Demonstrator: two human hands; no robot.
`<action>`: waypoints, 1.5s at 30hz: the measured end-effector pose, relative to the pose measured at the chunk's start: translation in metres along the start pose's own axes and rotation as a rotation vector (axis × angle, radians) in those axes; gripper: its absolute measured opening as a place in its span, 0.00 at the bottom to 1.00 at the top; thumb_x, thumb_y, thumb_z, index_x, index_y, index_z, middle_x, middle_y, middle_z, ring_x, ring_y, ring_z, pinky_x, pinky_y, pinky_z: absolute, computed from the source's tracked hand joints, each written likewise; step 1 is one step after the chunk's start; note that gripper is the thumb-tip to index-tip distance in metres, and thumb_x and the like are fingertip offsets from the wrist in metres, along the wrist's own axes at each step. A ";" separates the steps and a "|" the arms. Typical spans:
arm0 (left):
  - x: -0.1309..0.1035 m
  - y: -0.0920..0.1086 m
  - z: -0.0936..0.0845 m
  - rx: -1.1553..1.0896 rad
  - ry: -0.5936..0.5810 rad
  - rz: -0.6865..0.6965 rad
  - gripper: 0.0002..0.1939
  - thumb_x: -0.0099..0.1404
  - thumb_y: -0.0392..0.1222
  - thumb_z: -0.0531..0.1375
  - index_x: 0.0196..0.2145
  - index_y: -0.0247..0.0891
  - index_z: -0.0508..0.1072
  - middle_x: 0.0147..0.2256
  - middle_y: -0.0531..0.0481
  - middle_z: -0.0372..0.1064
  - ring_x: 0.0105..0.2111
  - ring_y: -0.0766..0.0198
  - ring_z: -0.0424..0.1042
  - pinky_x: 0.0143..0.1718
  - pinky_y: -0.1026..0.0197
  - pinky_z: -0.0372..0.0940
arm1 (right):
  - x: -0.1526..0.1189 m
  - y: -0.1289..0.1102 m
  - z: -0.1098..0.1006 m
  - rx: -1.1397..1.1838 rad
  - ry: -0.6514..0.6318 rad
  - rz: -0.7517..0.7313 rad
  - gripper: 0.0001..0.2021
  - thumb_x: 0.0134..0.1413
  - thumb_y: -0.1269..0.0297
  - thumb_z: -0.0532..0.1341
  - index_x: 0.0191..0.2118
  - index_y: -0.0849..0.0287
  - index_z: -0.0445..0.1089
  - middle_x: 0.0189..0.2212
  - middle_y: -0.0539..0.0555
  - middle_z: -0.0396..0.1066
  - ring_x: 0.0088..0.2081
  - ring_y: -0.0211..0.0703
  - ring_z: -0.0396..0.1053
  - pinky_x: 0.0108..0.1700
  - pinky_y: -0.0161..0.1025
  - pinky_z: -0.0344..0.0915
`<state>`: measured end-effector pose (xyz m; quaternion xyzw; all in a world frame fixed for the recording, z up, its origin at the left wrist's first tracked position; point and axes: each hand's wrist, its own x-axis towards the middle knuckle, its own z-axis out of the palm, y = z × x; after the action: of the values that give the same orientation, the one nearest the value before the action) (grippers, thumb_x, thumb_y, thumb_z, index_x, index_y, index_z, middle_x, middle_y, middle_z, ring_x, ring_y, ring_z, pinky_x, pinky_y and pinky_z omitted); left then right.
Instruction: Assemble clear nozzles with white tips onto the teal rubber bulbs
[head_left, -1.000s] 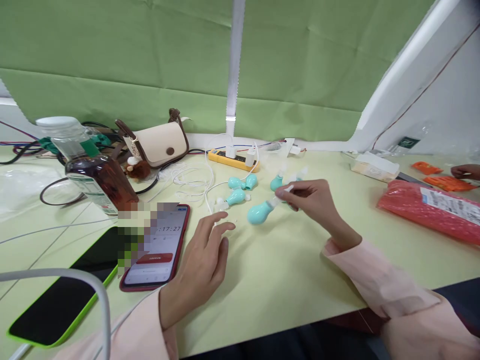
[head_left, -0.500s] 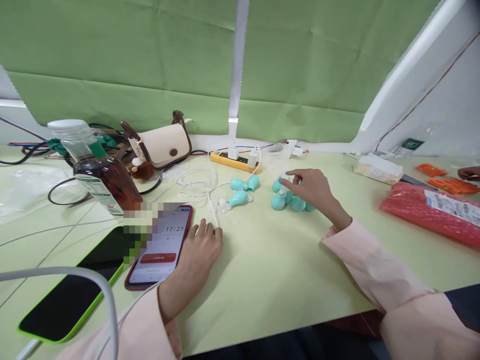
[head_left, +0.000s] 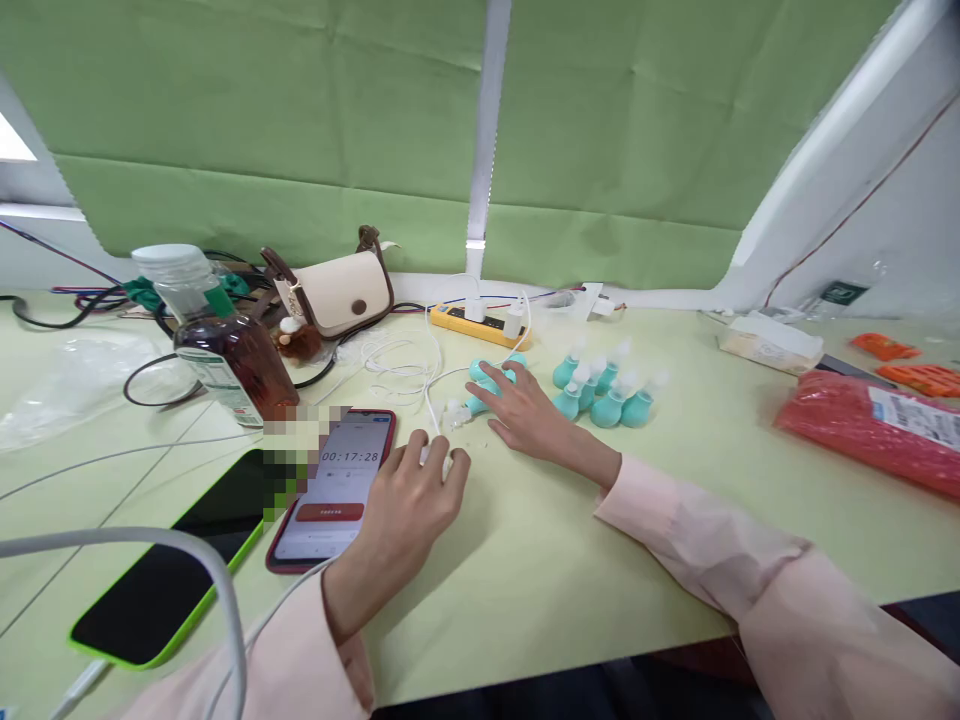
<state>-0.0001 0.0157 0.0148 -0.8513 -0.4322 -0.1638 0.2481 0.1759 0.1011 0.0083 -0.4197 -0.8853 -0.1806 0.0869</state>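
Note:
Several teal bulbs with clear tips (head_left: 606, 407) stand upright in a group right of centre. My right hand (head_left: 529, 415) is over the teal bulbs lying on their sides (head_left: 480, 368), fingers spread and partly covering them; nothing is gripped in it. Beside the red-cased phone (head_left: 349, 480), my left hand (head_left: 420, 490) is bent over the table with its fingers curled downward. A small whitish piece shows between its fingers, too hidden to make out. One lying bulb's clear tip (head_left: 455, 413) points toward my left hand.
A green-edged phone (head_left: 180, 560), a bottle of dark liquid (head_left: 236, 365) and a cream bag (head_left: 337, 290) are at left. Behind the bulbs is a yellow power strip (head_left: 480, 326) with white cables. A red package (head_left: 862, 420) lies at right.
My right hand has moved left from the standing bulbs to the lying ones, its fingers now spread. My left hand has lifted slightly, and a whitish piece now shows at its fingers.

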 end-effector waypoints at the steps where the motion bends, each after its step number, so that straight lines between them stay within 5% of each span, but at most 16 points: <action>1: -0.002 0.000 -0.002 -0.033 0.138 0.048 0.14 0.57 0.22 0.47 0.33 0.32 0.69 0.31 0.41 0.69 0.32 0.54 0.66 0.25 0.58 0.64 | 0.002 -0.001 0.004 -0.024 -0.027 0.023 0.24 0.48 0.69 0.54 0.54 0.58 0.52 0.56 0.63 0.45 0.51 0.61 0.46 0.45 0.55 0.50; 4: -0.008 0.005 -0.005 -0.211 0.314 0.228 0.12 0.60 0.26 0.48 0.38 0.31 0.67 0.34 0.42 0.68 0.30 0.59 0.63 0.26 0.60 0.64 | 0.003 -0.002 0.008 -0.032 -0.035 0.038 0.22 0.51 0.66 0.52 0.53 0.56 0.52 0.55 0.62 0.45 0.50 0.61 0.45 0.45 0.56 0.48; 7: -0.013 0.016 -0.002 -0.360 0.140 0.296 0.13 0.61 0.28 0.47 0.42 0.31 0.64 0.32 0.44 0.67 0.31 0.59 0.63 0.24 0.62 0.64 | 0.003 -0.006 0.008 0.032 -0.026 -0.024 0.19 0.53 0.62 0.51 0.52 0.53 0.54 0.54 0.60 0.47 0.50 0.58 0.46 0.45 0.54 0.47; 9: -0.016 0.023 0.005 -0.453 0.026 0.221 0.15 0.61 0.26 0.46 0.44 0.34 0.63 0.34 0.45 0.67 0.33 0.58 0.63 0.23 0.63 0.64 | 0.005 -0.008 0.009 0.069 -0.037 -0.046 0.18 0.54 0.60 0.50 0.51 0.53 0.56 0.53 0.59 0.48 0.49 0.56 0.46 0.45 0.53 0.46; 15: -0.020 0.029 0.030 -0.775 -0.038 -0.034 0.13 0.57 0.23 0.48 0.36 0.33 0.66 0.35 0.45 0.62 0.35 0.63 0.64 0.34 0.62 0.65 | 0.012 -0.012 0.018 0.121 -0.003 -0.030 0.11 0.55 0.63 0.50 0.43 0.56 0.63 0.50 0.59 0.53 0.48 0.54 0.47 0.42 0.48 0.47; 25: -0.013 0.023 0.018 -0.368 -0.171 -0.047 0.08 0.57 0.27 0.51 0.30 0.33 0.68 0.33 0.43 0.66 0.35 0.54 0.65 0.29 0.55 0.66 | 0.013 -0.007 0.021 0.106 0.006 -0.134 0.07 0.54 0.66 0.51 0.35 0.63 0.64 0.37 0.59 0.65 0.43 0.50 0.53 0.38 0.45 0.45; 32: -0.011 0.023 0.018 -0.367 -0.201 -0.061 0.08 0.56 0.28 0.51 0.33 0.34 0.68 0.34 0.43 0.66 0.36 0.55 0.64 0.33 0.54 0.66 | 0.019 -0.013 0.019 0.074 0.003 -0.271 0.09 0.53 0.76 0.48 0.37 0.63 0.62 0.33 0.58 0.66 0.42 0.47 0.53 0.38 0.44 0.43; 40: -0.013 0.023 0.016 -0.457 -0.108 -0.052 0.10 0.56 0.30 0.51 0.37 0.33 0.66 0.39 0.40 0.62 0.38 0.53 0.63 0.33 0.52 0.65 | 0.020 -0.011 0.009 0.032 -0.022 -0.317 0.10 0.49 0.76 0.51 0.37 0.61 0.63 0.36 0.59 0.64 0.40 0.48 0.54 0.35 0.43 0.44; 45: -0.015 0.021 0.013 -0.661 0.090 -0.147 0.11 0.58 0.32 0.51 0.41 0.36 0.62 0.40 0.42 0.58 0.39 0.56 0.62 0.36 0.54 0.64 | 0.011 -0.008 -0.003 0.262 0.024 -0.224 0.09 0.45 0.74 0.53 0.36 0.63 0.63 0.31 0.57 0.66 0.40 0.47 0.57 0.39 0.46 0.47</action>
<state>0.0093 0.0025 -0.0098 -0.8441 -0.4048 -0.3498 -0.0349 0.1627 0.1033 0.0123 -0.3016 -0.9413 -0.0774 0.1308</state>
